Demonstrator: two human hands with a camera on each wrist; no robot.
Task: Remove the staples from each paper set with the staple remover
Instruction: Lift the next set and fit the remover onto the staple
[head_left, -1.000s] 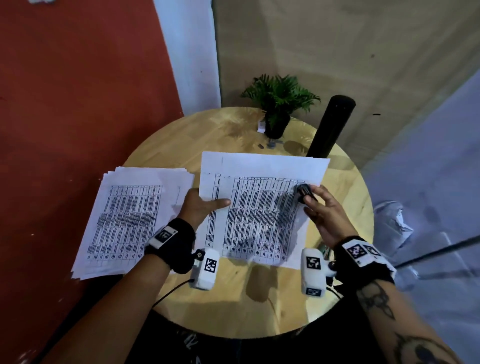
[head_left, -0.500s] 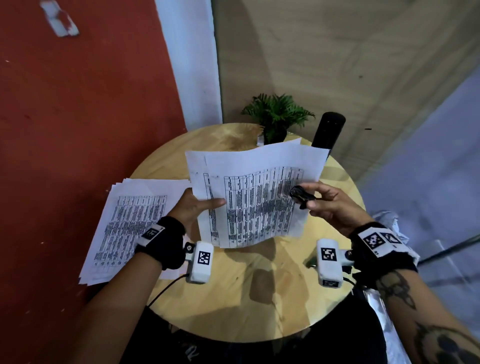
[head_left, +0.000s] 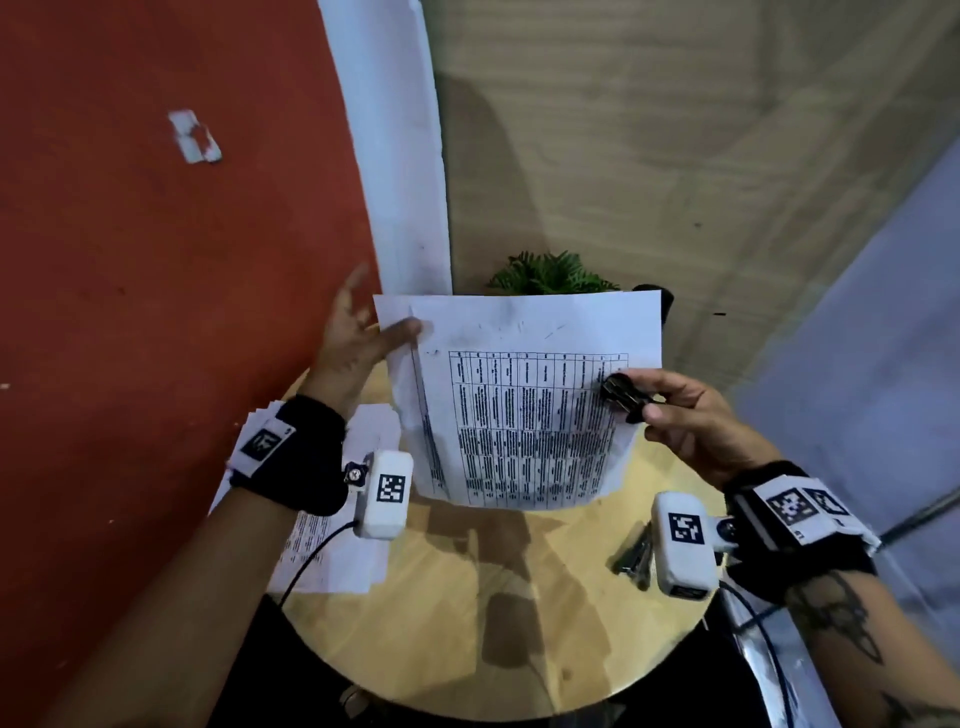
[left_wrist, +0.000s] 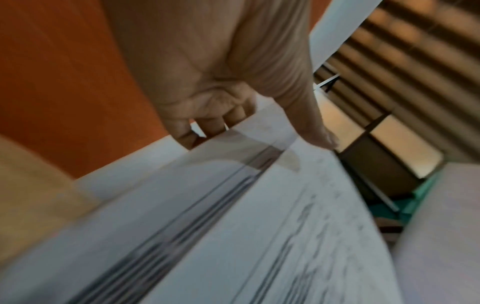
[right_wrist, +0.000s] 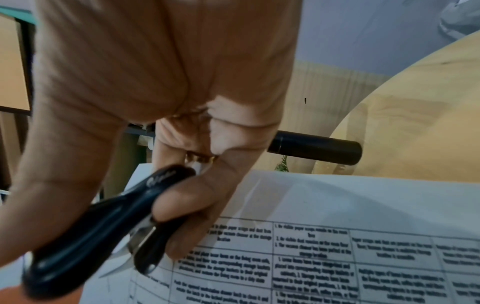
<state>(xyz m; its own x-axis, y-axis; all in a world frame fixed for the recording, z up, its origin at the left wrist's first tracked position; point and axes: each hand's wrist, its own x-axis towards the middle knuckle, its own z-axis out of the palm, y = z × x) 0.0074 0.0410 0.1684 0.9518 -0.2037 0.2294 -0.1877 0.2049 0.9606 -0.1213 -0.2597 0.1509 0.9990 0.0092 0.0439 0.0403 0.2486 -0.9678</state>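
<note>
A stapled paper set (head_left: 519, 405) with printed tables is held upright above the round wooden table (head_left: 493, 613). My left hand (head_left: 387, 335) pinches its top left corner, thumb on the front and fingers behind. In the left wrist view the thumb (left_wrist: 311, 127) lies on the sheet (left_wrist: 259, 236). My right hand (head_left: 670, 410) grips the black staple remover (head_left: 623, 395) at the set's right edge. The right wrist view shows the staple remover (right_wrist: 103, 226) in my curled fingers, against the printed paper set (right_wrist: 337, 246). I cannot make out any staple.
A stack of printed papers (head_left: 332, 551) lies on the table's left side, partly under my left arm. A potted plant (head_left: 550, 273) and a black cylinder (head_left: 662, 299) stand behind the held set. Dark metal pieces (head_left: 636, 556) lie by my right wrist. A red wall is at the left.
The paper set has come up off the table and now stands upright. My left hand moved from its lower left edge to the top left corner. The right hand rose with the remover.
</note>
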